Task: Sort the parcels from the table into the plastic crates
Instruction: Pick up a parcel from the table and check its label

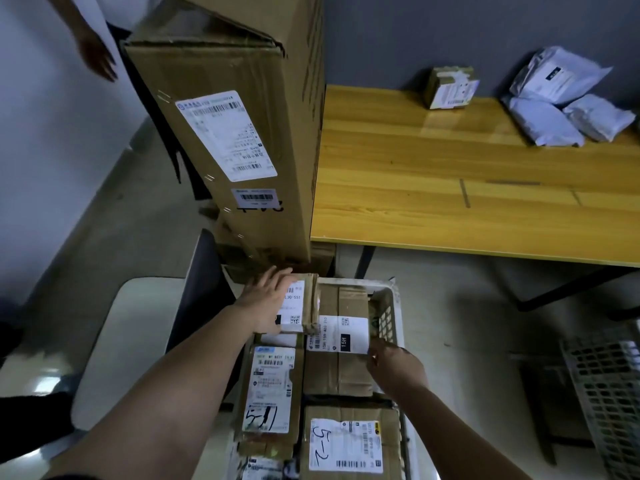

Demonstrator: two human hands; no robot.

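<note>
Parcels, brown cardboard with white shipping labels, fill the white perforated plastic crate (389,306) directly below you. Your left hand (266,303) rests on the small taped cardboard parcel (301,304) at the crate's far left corner, fingers extended and lying flat across its labelled top, with the thumb along its near side. Your right hand (394,367) is at the near right edge of the flat cardboard parcel with the "15H" label (341,337); its fingers curl down at that parcel's edge and label corner, but you cannot tell from this angle whether they actually pinch it.

Nearer you in the same crate lie a long cardboard parcel marked "5-1" (268,393) on the left and a wider cardboard parcel marked "5-2" (349,441) on the right, both label up.

On the yellow wooden table (450,188) to the right, parcels still wait: a small brown cardboard box with a white label (450,88) near the back wall, and beside it a cluster of grey plastic mailer bags (561,102) stacked on one another.

A tall brown cardboard carton (235,126) stands tilted against the table's left end. A second grey perforated crate (609,393) sits on the floor at far right. Another person's hand (95,53) shows at upper left.
</note>
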